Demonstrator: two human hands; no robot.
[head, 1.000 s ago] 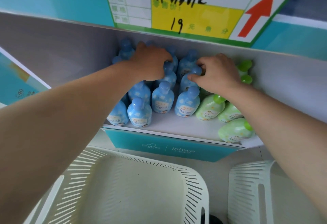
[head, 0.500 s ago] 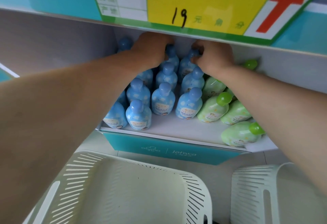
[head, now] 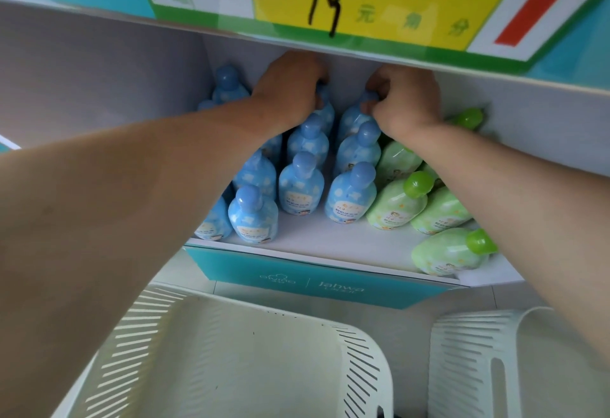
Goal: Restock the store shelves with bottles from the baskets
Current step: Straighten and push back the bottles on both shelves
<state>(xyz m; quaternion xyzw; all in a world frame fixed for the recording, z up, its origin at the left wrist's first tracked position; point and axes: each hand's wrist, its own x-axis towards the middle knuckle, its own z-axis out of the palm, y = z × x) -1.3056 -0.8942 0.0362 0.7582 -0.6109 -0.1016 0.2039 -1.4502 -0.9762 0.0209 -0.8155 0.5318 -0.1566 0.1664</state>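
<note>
Both hands are reaching deep into the shelf (head: 330, 239), working at the rearmost row of blue bottles (head: 301, 183). The left hand (head: 290, 87) is closing its fingers over the cap of a rear blue bottle, just under the shelf board above. The right hand (head: 407, 100) is gripping the cap and neck of the neighbouring rear bottle (head: 351, 117), thumb and fingers pinching it from above. Holding by the caps appears deliberate: the bodies are packed touching one another, so the tops are the only free purchase for pushing the stock back and squaring the columns.

Nearer than the hands, the blue bottles are standing upright in tight rows. The green bottles (head: 396, 199) are sitting below the right forearm, leaning over, one lying nearest the shelf lip (head: 452, 252). Under both forearms, the two white baskets (head: 356, 335) are showing no bottles in their visible parts, which suggests restocking is close to done and this is final tidying.

Against the frame one second ago, both hands are sitting further back in the shelf, at the rear row rather than mid-shelf; the camera is also sitting closer, with the price sign (head: 330, 5) filling more of the top edge.
</note>
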